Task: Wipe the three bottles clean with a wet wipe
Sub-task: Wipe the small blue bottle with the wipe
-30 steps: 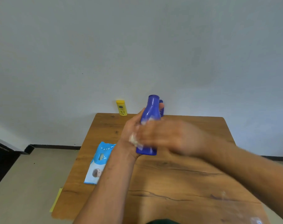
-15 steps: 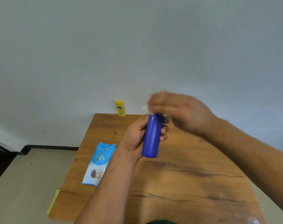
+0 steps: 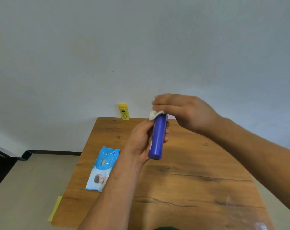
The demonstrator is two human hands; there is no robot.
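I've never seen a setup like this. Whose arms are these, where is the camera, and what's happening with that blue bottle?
There is no machine here. These are a person's two bare arms, filmed by one wide-angle camera worn on the head, which looks forward and down. The left hand grips a blue bottle round its middle and holds it up over a wooden table. The right hand holds a white wet wipe against the top of the bottle, so the top is hidden. A light blue pack of wipes lies flat on the left of the table, and a yellow bottle stands upright at the far edge by the wall.
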